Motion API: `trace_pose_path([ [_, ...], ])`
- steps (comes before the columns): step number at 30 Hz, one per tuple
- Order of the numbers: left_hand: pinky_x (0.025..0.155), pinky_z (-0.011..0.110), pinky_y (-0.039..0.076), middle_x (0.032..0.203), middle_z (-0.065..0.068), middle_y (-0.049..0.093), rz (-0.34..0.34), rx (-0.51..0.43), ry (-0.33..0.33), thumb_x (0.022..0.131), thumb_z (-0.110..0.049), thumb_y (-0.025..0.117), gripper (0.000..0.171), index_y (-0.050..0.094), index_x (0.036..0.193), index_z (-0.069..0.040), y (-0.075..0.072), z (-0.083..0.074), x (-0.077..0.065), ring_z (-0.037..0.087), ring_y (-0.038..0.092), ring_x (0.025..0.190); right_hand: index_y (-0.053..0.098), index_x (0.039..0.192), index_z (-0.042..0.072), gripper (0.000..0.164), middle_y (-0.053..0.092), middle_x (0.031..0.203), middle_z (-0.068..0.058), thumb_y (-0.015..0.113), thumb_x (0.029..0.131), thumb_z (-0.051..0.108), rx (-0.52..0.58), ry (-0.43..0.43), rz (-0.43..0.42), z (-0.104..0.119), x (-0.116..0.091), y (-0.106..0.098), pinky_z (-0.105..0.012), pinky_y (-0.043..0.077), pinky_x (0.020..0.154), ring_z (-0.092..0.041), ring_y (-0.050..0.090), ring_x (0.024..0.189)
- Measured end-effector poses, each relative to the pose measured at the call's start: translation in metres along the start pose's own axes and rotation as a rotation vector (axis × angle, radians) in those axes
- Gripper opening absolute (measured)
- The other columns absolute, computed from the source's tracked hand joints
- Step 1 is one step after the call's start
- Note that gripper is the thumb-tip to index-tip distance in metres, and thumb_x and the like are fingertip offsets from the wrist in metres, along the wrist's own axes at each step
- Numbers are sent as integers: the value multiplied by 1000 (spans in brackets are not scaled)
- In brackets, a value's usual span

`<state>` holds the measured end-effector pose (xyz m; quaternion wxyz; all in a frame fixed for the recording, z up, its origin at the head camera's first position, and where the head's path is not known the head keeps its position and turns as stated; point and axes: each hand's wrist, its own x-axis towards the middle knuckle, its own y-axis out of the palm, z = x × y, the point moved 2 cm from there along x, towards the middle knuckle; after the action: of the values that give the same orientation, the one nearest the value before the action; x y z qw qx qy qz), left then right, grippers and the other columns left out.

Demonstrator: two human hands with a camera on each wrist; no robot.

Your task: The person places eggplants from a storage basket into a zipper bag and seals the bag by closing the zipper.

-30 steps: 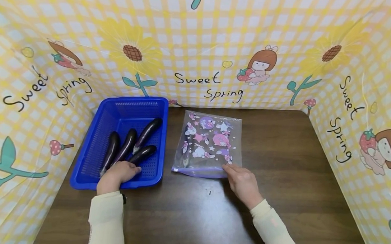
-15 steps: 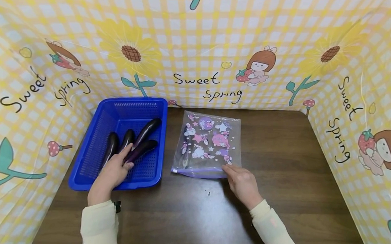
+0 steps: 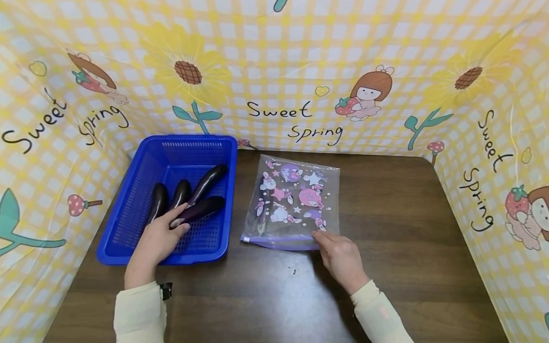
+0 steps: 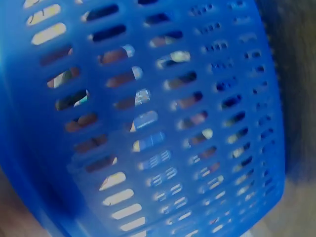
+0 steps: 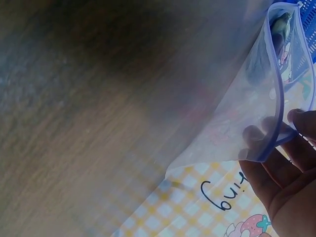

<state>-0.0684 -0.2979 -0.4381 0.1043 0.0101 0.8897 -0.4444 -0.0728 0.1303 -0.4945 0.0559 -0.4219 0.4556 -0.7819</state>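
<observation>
In the head view, my left hand (image 3: pixel 158 238) reaches into the blue basket (image 3: pixel 110 251), its thumb and fingers around the stem end of an eggplant (image 3: pixel 205 209). Several more dark purple eggplants (image 3: pixel 210 182) lie beside it. My right hand (image 3: pixel 341 259) pinches the right corner of a clear zip bag (image 3: pixel 295 230) printed with pink and purple cartoons. The bag's purple-edged mouth gapes in the right wrist view, and an eggplant (image 5: pixel 280 34) lies inside along the far side. A white slider (image 3: pixel 246 239) sits at the left end of the zip. The left wrist view shows only the basket's slotted wall (image 4: pixel 148 118).
Basket and bag lie side by side on a brown wooden table (image 3: pixel 391 211). Small dark specks (image 3: pixel 293 271) lie in front of the bag. A yellow checked cloth (image 3: pixel 278 55) with cartoon prints walls the table at the back and both sides.
My left hand has shifted from over the basket's near edge and reached its fingers forward among the eggplants. The nearest right eggplant has turned and shifted slightly. My right hand stays on the bag.
</observation>
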Motion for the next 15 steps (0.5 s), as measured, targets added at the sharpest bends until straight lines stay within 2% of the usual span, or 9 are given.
trace_pose_path([
  [2, 98, 64, 37, 151, 25, 43, -10, -21, 24, 104, -34, 57, 57, 39, 157, -22, 0, -1, 0, 50, 42, 132, 75, 109, 2, 33, 75, 103, -15, 76, 77, -5, -2, 2, -1, 0, 0, 0, -45, 58, 73, -31, 73, 89],
  [3, 96, 63, 38, 147, 25, 48, -11, -30, 29, 105, -38, 53, 56, 39, 157, -22, 1, -2, 0, 49, 46, 128, 75, 109, 2, 33, 75, 103, -15, 76, 77, -5, -1, 2, -1, 0, 1, 0, -45, 58, 73, -31, 73, 89],
  [4, 95, 62, 38, 141, 24, 53, -16, -36, 35, 106, -41, 49, 55, 40, 157, -22, 1, -3, 0, 47, 49, 125, 75, 109, 2, 33, 75, 103, -14, 76, 77, -5, -2, 3, -2, 0, 1, 0, -45, 58, 73, -31, 73, 89],
  [7, 97, 63, 37, 138, 26, 54, -36, -30, 25, 108, -47, 40, 57, 40, 156, -17, 2, -6, -1, 47, 48, 125, 75, 109, 2, 33, 75, 103, -14, 76, 77, -4, -6, 4, -3, 0, 1, 0, -44, 58, 72, -30, 73, 88],
  [9, 98, 65, 37, 136, 29, 53, -53, -9, -1, 109, -41, 42, 56, 40, 155, -10, 3, -8, -3, 50, 48, 124, 75, 109, 2, 33, 75, 103, -14, 76, 77, -4, -8, 4, -4, 0, 1, 1, -44, 58, 72, -30, 73, 88],
  [11, 101, 66, 34, 144, 32, 46, -75, 15, -17, 107, -33, 49, 54, 43, 151, -2, 3, -9, -5, 53, 42, 130, 75, 109, 2, 33, 75, 103, -14, 76, 77, -4, -8, 4, -5, 0, 1, 1, -44, 58, 72, -30, 73, 88],
  [13, 100, 66, 36, 138, 32, 49, -127, 32, -23, 104, -25, 57, 51, 48, 146, 4, 4, -10, -7, 55, 44, 126, 75, 109, 2, 33, 75, 103, -14, 76, 76, -4, -7, 3, -6, 0, 1, 1, -44, 58, 71, -30, 73, 87],
  [15, 96, 64, 40, 129, 30, 54, -207, 39, -15, 101, -19, 62, 45, 55, 139, 6, 5, -12, -11, 54, 50, 118, 75, 109, 2, 33, 75, 103, -14, 77, 76, -4, -7, 2, -8, 0, 1, 1, -44, 58, 71, -30, 73, 87],
])
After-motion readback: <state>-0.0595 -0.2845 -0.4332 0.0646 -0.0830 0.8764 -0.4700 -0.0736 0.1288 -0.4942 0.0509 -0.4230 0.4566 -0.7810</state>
